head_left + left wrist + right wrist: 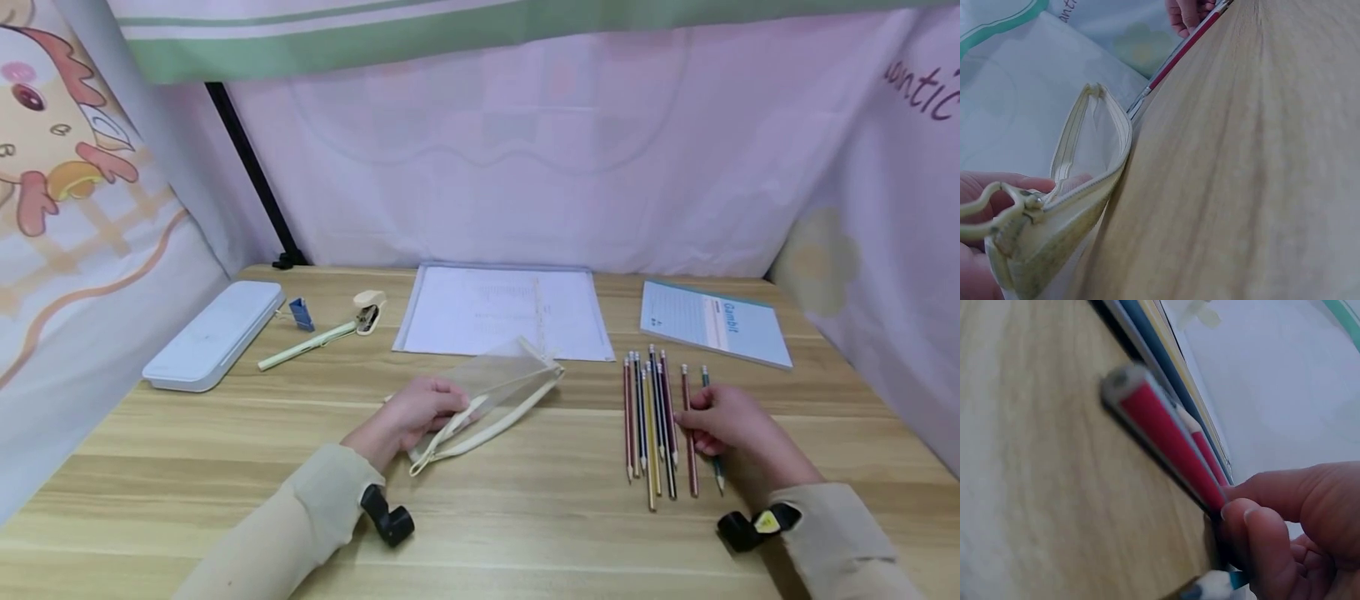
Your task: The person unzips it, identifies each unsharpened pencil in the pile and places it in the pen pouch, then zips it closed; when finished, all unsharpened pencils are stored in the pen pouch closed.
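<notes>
Your left hand [426, 412] held a pouch [517, 373], your right hand [723, 421] a red pencil [692, 467], eraser [684, 367] pointing toward the worktop's [525, 533] far edge.

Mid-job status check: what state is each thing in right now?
Mesh pouch: unzipped, mouth gaping, held by left hand
Red pencil: unsharpened, pinched by right hand
Other pencils: loose, several sharpened
Pencil case: shut
Notebook: shut, flat
Papers: flat
Pen: lying down, cap unclear
Stapler: untouched, loading unclear
Blue clip: clipped to nothing
</notes>
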Available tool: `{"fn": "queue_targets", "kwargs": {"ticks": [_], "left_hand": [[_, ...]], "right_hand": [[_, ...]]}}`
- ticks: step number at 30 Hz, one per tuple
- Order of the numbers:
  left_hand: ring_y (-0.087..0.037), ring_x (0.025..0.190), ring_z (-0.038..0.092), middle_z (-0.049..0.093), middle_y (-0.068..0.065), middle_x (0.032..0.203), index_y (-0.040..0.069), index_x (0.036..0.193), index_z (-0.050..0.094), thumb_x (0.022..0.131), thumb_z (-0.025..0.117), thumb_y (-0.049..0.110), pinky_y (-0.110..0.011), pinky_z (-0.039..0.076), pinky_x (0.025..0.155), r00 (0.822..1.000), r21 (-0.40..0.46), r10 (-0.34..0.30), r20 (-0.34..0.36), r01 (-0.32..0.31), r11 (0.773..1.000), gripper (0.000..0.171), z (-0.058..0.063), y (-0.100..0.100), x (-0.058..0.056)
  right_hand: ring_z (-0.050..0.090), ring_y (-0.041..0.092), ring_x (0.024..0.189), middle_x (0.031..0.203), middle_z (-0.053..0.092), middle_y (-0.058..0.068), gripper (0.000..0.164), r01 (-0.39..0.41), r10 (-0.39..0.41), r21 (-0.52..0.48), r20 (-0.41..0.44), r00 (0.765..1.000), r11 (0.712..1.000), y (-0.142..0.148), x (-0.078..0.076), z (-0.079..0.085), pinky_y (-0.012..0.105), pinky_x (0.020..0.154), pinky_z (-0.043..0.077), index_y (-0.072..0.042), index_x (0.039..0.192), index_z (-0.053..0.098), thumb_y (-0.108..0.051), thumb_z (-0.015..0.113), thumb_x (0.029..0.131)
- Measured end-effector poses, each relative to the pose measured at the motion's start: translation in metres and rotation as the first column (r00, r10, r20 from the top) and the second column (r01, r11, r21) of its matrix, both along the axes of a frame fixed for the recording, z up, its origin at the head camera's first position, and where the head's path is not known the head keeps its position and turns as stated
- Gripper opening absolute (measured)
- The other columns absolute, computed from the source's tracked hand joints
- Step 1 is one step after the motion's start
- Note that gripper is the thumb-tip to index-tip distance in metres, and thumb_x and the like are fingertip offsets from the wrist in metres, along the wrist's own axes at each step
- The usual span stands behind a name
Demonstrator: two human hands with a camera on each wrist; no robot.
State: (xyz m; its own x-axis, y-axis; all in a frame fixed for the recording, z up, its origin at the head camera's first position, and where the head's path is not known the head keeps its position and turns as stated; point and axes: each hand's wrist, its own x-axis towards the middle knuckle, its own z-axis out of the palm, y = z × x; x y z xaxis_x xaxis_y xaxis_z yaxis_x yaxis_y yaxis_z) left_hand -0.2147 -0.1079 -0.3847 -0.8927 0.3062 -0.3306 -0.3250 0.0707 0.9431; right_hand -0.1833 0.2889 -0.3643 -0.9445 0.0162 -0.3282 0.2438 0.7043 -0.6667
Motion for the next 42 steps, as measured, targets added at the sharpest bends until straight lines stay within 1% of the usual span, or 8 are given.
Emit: {"fn": "queue_targets", "kwargs": {"ticks": [7,13,16,22,25,29,33,42], "left_hand": [[-0.015,0.075,0.067,0.064,-0.01,0.084,-0.009,0.092,0.06,0.084,0.057,-0.001,-0.025,0.054,0.069,1.0,-0.035,0.011,-0.015,-0.011,0.999,0.012,0.0,0.002,0.003],[-0.012,0.072,0.063,0.062,-0.008,0.085,-0.011,0.093,0.061,0.083,0.059,-0.002,-0.023,0.053,0.069,0.999,-0.091,0.014,-0.046,-0.018,0.996,0.014,0.004,0.011,0.009],[-0.011,0.072,0.06,0.061,-0.009,0.087,-0.01,0.092,0.062,0.082,0.059,-0.002,-0.023,0.053,0.07,0.998,-0.103,0.017,-0.058,-0.023,0.994,0.012,0.008,0.017,0.011],[-0.01,0.068,0.056,0.059,-0.005,0.079,-0.008,0.085,0.063,0.082,0.06,-0.002,-0.02,0.05,0.064,0.995,-0.135,0.006,-0.098,-0.019,0.991,0.007,0.013,0.031,0.014],[-0.009,0.065,0.054,0.06,-0.003,0.075,-0.006,0.084,0.065,0.081,0.061,0.001,-0.019,0.047,0.06,0.988,-0.199,-0.002,-0.156,-0.029,0.98,0.008,0.014,0.037,0.015],[-0.009,0.067,0.057,0.064,-0.007,0.08,-0.006,0.089,0.066,0.082,0.062,0.003,-0.023,0.052,0.065,0.978,-0.215,0.014,-0.207,-0.06,0.975,0.012,0.016,0.044,0.017],[-0.011,0.071,0.061,0.064,-0.01,0.085,-0.01,0.093,0.064,0.082,0.06,-0.001,-0.027,0.054,0.073,0.982,-0.069,0.074,-0.173,-0.087,0.994,0.014,0.017,0.049,0.018],[-0.011,0.071,0.062,0.062,-0.008,0.083,-0.011,0.093,0.061,0.084,0.058,-0.003,-0.023,0.054,0.069,0.984,0.102,0.155,-0.084,-0.146,0.984,0.012,0.015,0.05,0.019]], "right_hand": [[0.055,0.011,0.05,0.062,0.056,0.005,0.021,-0.003,0.003,-0.009,-0.002,1.0,1.0,0.0,-0.002,-0.002,0.026,0.048,0.05,0.006,0.095,0.05,-0.01,0.057,0.084],[0.057,0.009,0.055,0.068,0.058,0.002,0.034,0.076,-0.084,-0.274,-0.018,0.996,0.959,-0.01,0.004,0.006,0.023,0.052,0.052,0.01,0.116,0.037,-0.012,0.047,0.092],[0.059,0.007,0.057,0.069,0.059,0.001,0.03,0.063,-0.091,-0.474,-0.037,0.995,0.878,-0.033,0.007,0.01,0.021,0.055,0.053,0.011,0.114,0.035,-0.01,0.043,0.094],[0.061,0.01,0.06,0.069,0.06,0.003,0.013,0.122,-0.161,-0.763,0.024,0.987,0.635,-0.1,0.008,0.009,0.02,0.061,0.054,0.004,0.103,0.035,-0.001,0.04,0.092],[0.063,0.011,0.06,0.07,0.061,0.004,0.015,0.168,-0.211,-0.801,0.053,0.976,0.575,-0.13,0.005,0.007,0.021,0.061,0.055,0.004,0.105,0.035,0.001,0.04,0.091],[0.063,0.011,0.06,0.07,0.061,0.006,0.02,0.182,-0.237,-0.809,0.054,0.97,0.559,-0.159,0.003,0.003,0.021,0.06,0.055,0.007,0.109,0.036,0.002,0.041,0.09],[0.063,0.011,0.059,0.071,0.062,0.008,0.024,0.165,-0.219,-0.809,0.046,0.975,0.564,-0.18,0.007,-0.002,0.02,0.059,0.054,0.01,0.112,0.036,0.002,0.042,0.09],[0.063,0.009,0.063,0.071,0.063,0.007,0.024,0.14,-0.135,-0.748,0.068,0.989,0.649,-0.188,0.011,-0.005,0.021,0.063,0.054,0.01,0.109,0.046,-0.003,0.053,0.09]]}}
